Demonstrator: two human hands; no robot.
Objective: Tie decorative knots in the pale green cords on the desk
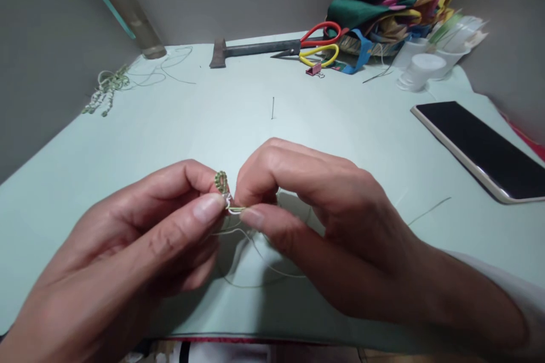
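Note:
Between the thumb and index finger of my left hand [157, 238] is a small knotted cord piece [221, 181]. A green looped end sticks up above the thumb, and white cord shows just below it. My right hand [315, 210] pinches the white and green cords [237, 210] that run out of the knotted piece to the right. Both hands are close together over the near middle of the table. Loose thin cord [272, 269] trails in curves beneath them. The fingertips hide part of the knot.
Beyond the hands lies a needle [273, 108]. Farther back are a hammer [255, 48], scissors [319, 45], a binder clip [314, 70] and a basket of fabric [383, 17]. A phone [485, 144] and white cups [419, 71] are right; knotted cords [106, 88] and a bottle [131, 11] left.

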